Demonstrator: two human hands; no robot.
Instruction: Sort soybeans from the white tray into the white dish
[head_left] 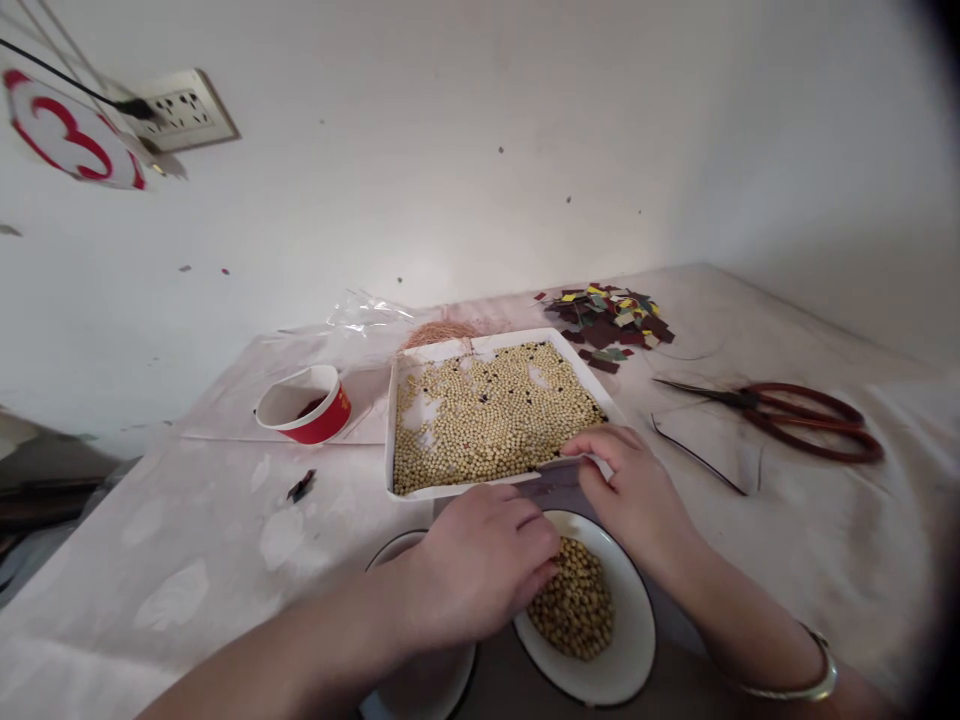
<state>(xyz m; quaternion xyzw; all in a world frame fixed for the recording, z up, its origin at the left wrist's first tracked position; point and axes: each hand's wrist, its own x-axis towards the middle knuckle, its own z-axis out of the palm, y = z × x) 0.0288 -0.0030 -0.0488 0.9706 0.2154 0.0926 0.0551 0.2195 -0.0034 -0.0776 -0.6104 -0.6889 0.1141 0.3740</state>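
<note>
A shallow white tray [389, 440] holds a layer of small, pale yellow, round beads [480, 420], with a few dark ones among them. At its front right corner, my right hand [637, 495] has thumb and forefinger closed on the rim. My left hand [487, 560] reaches over the left edge of a white dark-rimmed bowl [634, 640], fingers curled; whatever they hold is hidden. Darker yellow-brown beads [574, 605] fill part of this bowl. Under my left forearm lies a second dark-rimmed bowl [442, 680], its contents mostly covered.
A red and white paper cup [319, 420] with dark red bits stands left. Reddish fibres [439, 333] and clear plastic [367, 312] lie behind the tray. Right are coloured scraps [611, 320], scissors [802, 415] and a thin dark strip [697, 458]. A wall with a socket [184, 110] closes the back.
</note>
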